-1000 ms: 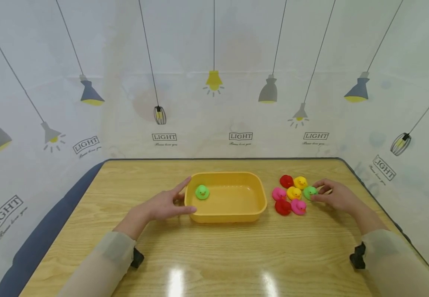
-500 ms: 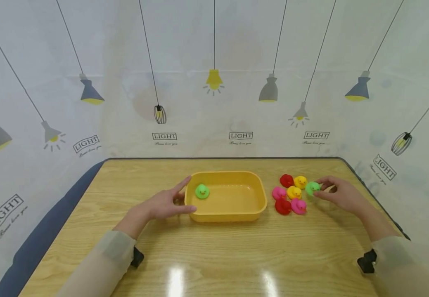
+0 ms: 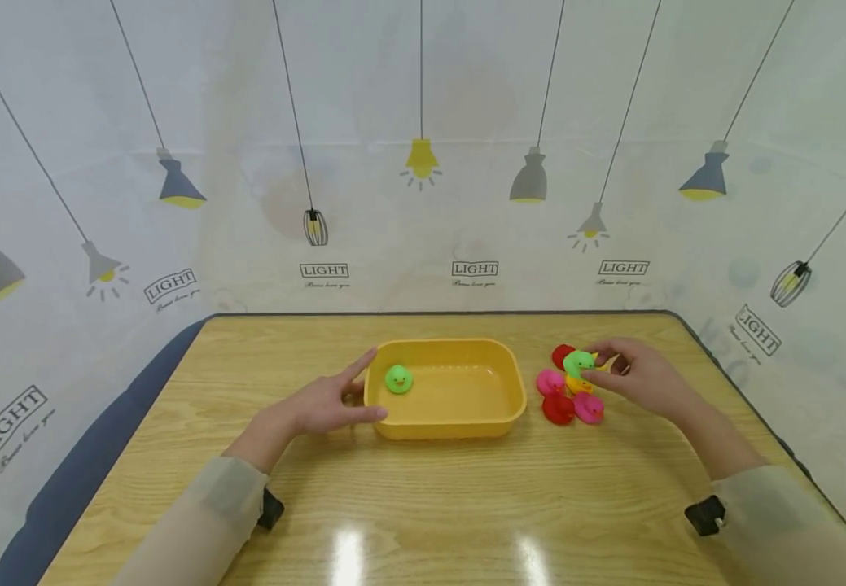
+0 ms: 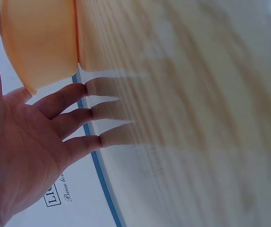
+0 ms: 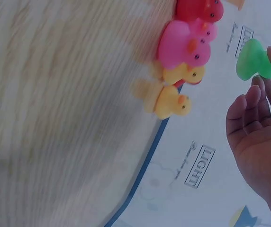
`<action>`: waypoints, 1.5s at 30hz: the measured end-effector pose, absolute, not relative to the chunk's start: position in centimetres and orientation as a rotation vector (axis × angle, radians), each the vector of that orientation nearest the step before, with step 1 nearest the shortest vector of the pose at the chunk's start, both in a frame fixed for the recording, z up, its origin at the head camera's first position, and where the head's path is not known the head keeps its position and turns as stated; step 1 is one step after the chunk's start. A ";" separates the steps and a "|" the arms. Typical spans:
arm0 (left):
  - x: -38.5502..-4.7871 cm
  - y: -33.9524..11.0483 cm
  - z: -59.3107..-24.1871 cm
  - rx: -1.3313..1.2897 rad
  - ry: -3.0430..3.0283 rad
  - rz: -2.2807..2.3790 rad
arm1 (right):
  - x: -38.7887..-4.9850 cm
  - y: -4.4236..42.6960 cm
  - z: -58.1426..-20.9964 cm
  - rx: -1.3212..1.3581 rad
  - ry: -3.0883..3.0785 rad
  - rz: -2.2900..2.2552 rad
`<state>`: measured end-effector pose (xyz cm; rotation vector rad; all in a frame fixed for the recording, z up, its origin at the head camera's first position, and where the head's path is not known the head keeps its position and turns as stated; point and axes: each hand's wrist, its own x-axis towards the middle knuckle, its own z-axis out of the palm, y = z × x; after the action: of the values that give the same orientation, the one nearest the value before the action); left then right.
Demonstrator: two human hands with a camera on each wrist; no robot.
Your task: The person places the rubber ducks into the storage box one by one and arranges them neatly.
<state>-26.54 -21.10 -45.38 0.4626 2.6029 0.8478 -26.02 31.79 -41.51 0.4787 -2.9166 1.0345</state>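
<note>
With its thumb and fingertips my right hand (image 3: 638, 376) pinches a green rubber duck (image 3: 578, 364), held up off the table over the duck group, as the right wrist view confirms. Below it are red, pink and yellow rubber ducks, among them a pink duck (image 3: 589, 408) and a red duck (image 3: 558, 409); a yellow duck (image 5: 169, 102) is partly covered in the head view. My left hand (image 3: 323, 403) touches the left end of a yellow tray (image 3: 444, 430), index finger and thumb spread straight along its rim. Inside the tray, at the left, sits another green duck (image 3: 398, 379).
The tray and ducks are on a wood-grain table (image 3: 430, 505) with a dark edge. Behind it stands a pale backdrop (image 3: 393, 73) printed with hanging lamps. A gap of bare table separates the tray from the ducks.
My right hand has lifted the green duck from the right side of the group and carried it left, above the other ducks. The left hand and tray have stayed in place.
</note>
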 end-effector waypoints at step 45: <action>-26.5 -21.0 -45.3 0.444 2.606 0.832 | -29.5 14.0 -42.7 0.841 -3.003 1.145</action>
<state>-26.48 -20.98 -45.28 0.4444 2.6064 0.8316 -29.55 13.98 -42.68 0.8412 -3.0026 1.1448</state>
